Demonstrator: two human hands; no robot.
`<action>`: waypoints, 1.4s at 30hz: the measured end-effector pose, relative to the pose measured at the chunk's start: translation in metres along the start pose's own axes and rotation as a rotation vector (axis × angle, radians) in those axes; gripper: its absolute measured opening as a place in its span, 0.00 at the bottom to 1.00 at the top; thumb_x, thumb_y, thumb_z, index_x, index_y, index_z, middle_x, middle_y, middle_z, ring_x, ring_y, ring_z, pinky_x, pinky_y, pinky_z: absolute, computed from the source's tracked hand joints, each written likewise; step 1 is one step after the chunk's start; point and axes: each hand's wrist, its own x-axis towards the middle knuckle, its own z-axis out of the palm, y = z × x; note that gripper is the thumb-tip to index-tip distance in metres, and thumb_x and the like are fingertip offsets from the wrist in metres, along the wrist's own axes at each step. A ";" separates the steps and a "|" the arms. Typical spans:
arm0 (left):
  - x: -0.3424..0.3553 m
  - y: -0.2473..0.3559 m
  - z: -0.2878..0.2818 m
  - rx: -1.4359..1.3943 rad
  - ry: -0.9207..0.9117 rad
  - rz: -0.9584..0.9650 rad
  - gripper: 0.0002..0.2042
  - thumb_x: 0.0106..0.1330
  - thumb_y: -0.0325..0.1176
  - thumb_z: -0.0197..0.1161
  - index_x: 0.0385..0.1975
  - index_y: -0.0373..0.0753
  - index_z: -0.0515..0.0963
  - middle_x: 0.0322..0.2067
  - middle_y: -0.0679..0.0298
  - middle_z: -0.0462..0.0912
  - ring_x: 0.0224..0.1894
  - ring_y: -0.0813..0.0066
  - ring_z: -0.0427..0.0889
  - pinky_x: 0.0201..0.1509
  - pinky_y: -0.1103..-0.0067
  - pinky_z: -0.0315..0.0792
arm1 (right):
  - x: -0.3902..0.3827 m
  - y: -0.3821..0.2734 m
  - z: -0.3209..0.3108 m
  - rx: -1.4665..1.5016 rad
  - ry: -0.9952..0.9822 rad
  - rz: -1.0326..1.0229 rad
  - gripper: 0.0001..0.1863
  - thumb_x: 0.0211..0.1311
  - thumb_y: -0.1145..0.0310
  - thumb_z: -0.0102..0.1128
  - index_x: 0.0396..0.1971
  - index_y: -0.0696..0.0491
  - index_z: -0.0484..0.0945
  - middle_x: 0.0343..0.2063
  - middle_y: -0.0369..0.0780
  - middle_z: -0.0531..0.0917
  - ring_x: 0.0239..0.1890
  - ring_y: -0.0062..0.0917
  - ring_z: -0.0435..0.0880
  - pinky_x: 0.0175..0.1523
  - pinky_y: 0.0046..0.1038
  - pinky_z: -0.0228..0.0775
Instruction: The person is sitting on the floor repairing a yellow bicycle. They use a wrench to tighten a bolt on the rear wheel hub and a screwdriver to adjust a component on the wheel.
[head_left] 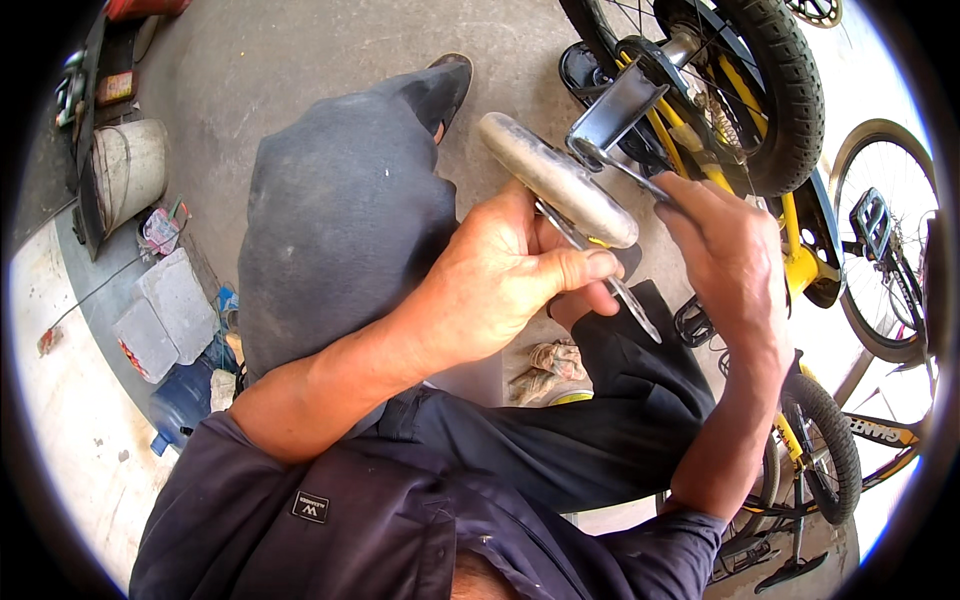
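A small worn grey-white wheel (560,180), like a training wheel, stands tilted in front of me. My left hand (520,270) is closed beside it, thumb pressed on a flat metal wrench (637,312) that slants past the wheel's near side. At the wheel's far side, a bent metal bracket (615,108) reaches toward the rear of a yellow and black bicycle (690,140). My right hand (730,240) is wrapped round a slim metal wrench (635,180), whose far end meets the bracket's lower corner. The fingertips of both hands are partly hidden.
A large black tyre (785,90) is close beyond my right hand. More bicycles, including one with a pedal (870,220), crowd the right side. Gloves (552,368) lie between my legs. At left are a white bucket (130,170), grey boxes (165,310) and a blue water jug (182,402).
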 end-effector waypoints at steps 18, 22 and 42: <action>0.000 0.000 0.000 -0.070 -0.020 -0.025 0.13 0.65 0.29 0.61 0.46 0.31 0.73 0.37 0.54 0.82 0.33 0.66 0.84 0.43 0.75 0.78 | -0.005 0.010 -0.010 -0.086 0.171 0.180 0.10 0.58 0.72 0.57 0.38 0.56 0.80 0.32 0.47 0.82 0.36 0.41 0.81 0.42 0.34 0.71; 0.001 -0.002 0.000 -0.063 -0.014 0.005 0.13 0.64 0.28 0.61 0.46 0.31 0.74 0.37 0.54 0.82 0.33 0.66 0.84 0.43 0.75 0.78 | -0.008 -0.001 -0.012 -0.115 0.117 0.145 0.09 0.56 0.71 0.58 0.37 0.57 0.81 0.29 0.47 0.81 0.34 0.41 0.81 0.41 0.33 0.71; 0.003 -0.003 0.003 -0.046 0.000 0.022 0.13 0.64 0.27 0.60 0.46 0.31 0.70 0.36 0.58 0.81 0.33 0.72 0.84 0.35 0.80 0.78 | -0.019 -0.030 -0.031 -0.006 0.156 -0.017 0.09 0.50 0.77 0.64 0.34 0.59 0.81 0.20 0.41 0.78 0.21 0.28 0.78 0.30 0.25 0.68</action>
